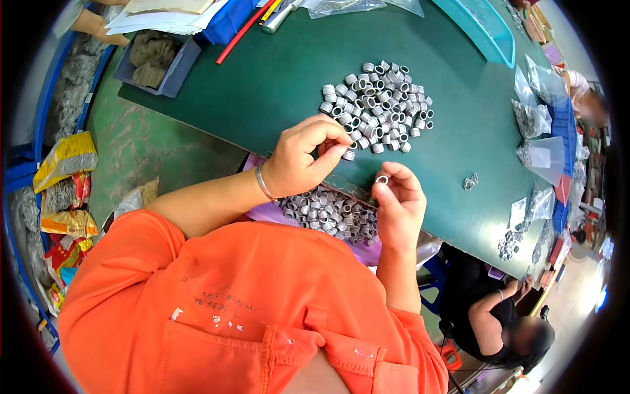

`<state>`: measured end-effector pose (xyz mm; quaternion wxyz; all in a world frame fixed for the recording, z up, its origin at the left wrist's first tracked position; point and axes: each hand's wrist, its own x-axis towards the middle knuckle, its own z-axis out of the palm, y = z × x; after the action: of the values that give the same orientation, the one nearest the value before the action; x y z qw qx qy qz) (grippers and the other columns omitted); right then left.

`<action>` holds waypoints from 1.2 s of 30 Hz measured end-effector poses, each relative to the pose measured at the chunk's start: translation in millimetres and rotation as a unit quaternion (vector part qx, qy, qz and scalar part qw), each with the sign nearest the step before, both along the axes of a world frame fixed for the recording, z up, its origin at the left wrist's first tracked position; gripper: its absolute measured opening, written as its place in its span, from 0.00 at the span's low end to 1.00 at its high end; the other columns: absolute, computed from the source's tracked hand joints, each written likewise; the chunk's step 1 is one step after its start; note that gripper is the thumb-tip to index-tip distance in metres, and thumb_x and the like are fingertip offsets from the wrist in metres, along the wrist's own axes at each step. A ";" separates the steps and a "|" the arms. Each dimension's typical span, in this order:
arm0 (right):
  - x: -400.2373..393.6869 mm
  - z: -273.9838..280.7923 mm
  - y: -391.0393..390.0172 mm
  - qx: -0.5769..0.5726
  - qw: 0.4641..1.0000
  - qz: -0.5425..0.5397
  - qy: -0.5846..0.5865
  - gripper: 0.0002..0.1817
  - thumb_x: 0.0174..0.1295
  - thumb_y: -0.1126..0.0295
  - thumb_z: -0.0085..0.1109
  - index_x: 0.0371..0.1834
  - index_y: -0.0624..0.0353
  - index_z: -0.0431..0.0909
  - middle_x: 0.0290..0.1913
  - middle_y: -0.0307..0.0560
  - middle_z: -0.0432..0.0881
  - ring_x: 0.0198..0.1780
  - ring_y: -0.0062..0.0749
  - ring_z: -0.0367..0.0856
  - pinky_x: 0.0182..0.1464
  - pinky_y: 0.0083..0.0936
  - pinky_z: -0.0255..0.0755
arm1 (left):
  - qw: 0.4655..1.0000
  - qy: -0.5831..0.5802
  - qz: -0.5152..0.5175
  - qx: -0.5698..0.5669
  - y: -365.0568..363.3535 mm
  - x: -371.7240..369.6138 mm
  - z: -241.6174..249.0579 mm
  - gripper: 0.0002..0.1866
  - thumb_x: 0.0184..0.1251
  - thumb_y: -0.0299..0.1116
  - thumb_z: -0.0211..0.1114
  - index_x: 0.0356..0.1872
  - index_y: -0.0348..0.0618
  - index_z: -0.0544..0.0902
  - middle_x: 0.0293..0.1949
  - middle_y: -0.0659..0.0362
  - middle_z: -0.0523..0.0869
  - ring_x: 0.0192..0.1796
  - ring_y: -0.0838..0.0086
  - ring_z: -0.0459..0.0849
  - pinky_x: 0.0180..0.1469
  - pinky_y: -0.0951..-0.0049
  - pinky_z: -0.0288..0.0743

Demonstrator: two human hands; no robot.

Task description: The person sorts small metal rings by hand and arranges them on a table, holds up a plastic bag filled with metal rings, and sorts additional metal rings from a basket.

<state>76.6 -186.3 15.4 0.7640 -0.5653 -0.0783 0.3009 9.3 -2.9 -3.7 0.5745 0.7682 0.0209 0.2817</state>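
A heap of small grey metal rings (380,105), short and sleeve-like, lies on the green tabletop. My left hand (308,154), with a bracelet at its wrist, is at the heap's near-left edge. Its thumb and index finger are pinched together; rings lie right beside the fingertips, and whatever they hold is hidden. Close to the table's near edge, my right hand (401,200) grips one metal ring (382,179) between thumb and fingers, its round opening showing. Below both hands, a purple container (262,209) holds many more such rings.
A grey bin with cloth (190,62), a red stick (244,33) and a turquoise tray (502,49) are on the table. A few loose rings (470,181) lie to the right. Plastic bags (545,154) line the far right; a seated co-worker (492,315) is at lower right.
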 end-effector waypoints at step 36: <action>22.5 -8.2 22.6 -0.312 0.782 0.012 -0.540 0.09 0.50 0.80 0.64 0.32 0.63 0.73 0.38 0.52 0.75 0.37 0.44 0.75 0.38 0.32 0.70 | 0.987 -0.014 -0.098 0.124 17.5 -30.0 9.2 0.14 0.42 0.19 0.71 0.34 0.38 0.79 0.33 0.55 0.81 0.28 0.71 0.78 0.29 0.75 0.73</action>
<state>99.1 -163.7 7.2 0.3748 -0.8419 -0.3866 -0.0361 -20.7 14.6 5.5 0.5000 0.8278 -0.0979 0.2349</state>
